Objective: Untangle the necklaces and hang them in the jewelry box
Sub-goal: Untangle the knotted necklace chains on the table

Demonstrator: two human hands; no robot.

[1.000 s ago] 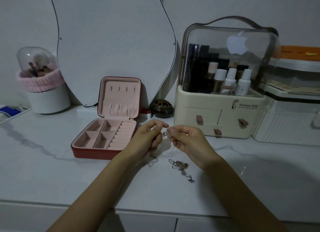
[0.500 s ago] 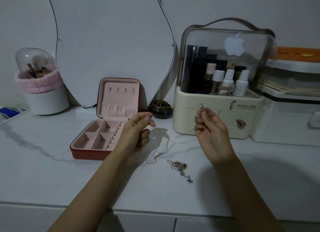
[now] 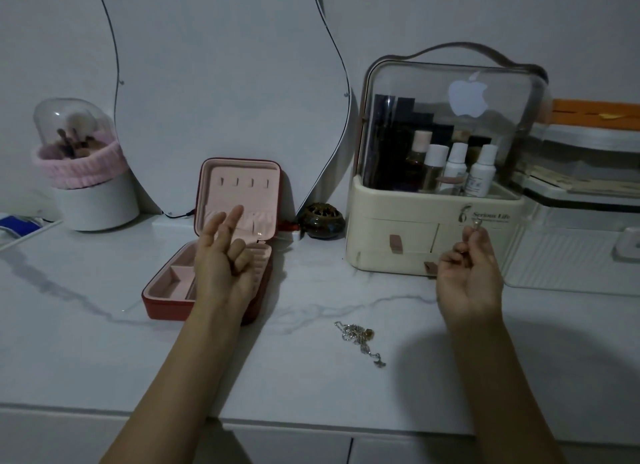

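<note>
White marble-patterned countertop (image 3: pixel 104 359) fills the scene, dim under a pale wall. Between the two forearms, nearer the right one, a small tangle of silver necklaces (image 3: pixel 358 337) lies on the stone, touching neither hand. The right hand (image 3: pixel 469 276) is raised above and to the right of that heap, palm toward the camera, its fingertips pinching a small pendant or clasp (image 3: pixel 477 223); any chain hanging from it is too fine to make out. The left hand (image 3: pixel 221 269) is lifted in front of the open jewelry box (image 3: pixel 221 235), index and middle fingers stretched up and the others loosely bent, holding nothing that can be seen. The box's lid stands upright behind this hand, showing a row of small hooks (image 3: pixel 244 183) with nothing visible on them, while its pink compartments sit beneath the palm. Behind the right hand stands a cream cosmetics organiser (image 3: pixel 429 228) with a clear domed cover and bottles inside. Between box and organiser sits a small dark round jar (image 3: pixel 322 221). Far left of the left hand is a domed brush holder (image 3: pixel 83 172).
</note>
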